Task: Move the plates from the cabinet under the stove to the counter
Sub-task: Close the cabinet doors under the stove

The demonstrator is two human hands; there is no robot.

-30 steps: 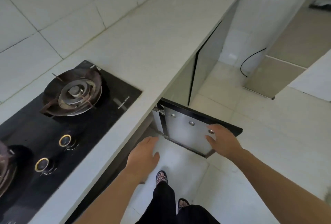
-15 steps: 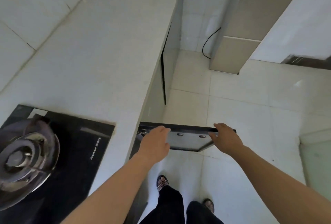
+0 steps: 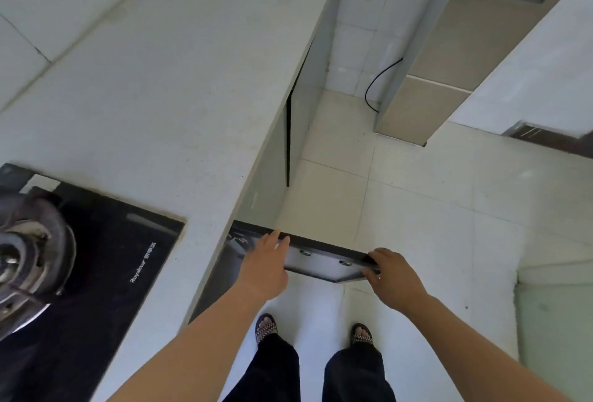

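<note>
The cabinet door (image 3: 324, 263) under the stove stands swung out from the counter front, dark on its top edge and pale on its inner face. My right hand (image 3: 390, 273) grips the door's outer top corner with curled fingers. My left hand (image 3: 266, 262) reaches toward the door's top edge near the hinge, fingers straight, holding nothing. The cabinet's inside is hidden below the counter (image 3: 167, 87), and no plates are visible.
The black glass stove (image 3: 106, 260) with a metal burner (image 3: 25, 260) is set into the counter at left. A second cabinet door (image 3: 288, 141) stands ajar farther along. A black cable (image 3: 378, 83) hangs by the far wall. My feet stand on pale floor tiles (image 3: 417, 209).
The view has swung so that the door appears edge-on. My left hand has risen from below the counter edge up to the door's top edge. My right hand stays on the door's corner.
</note>
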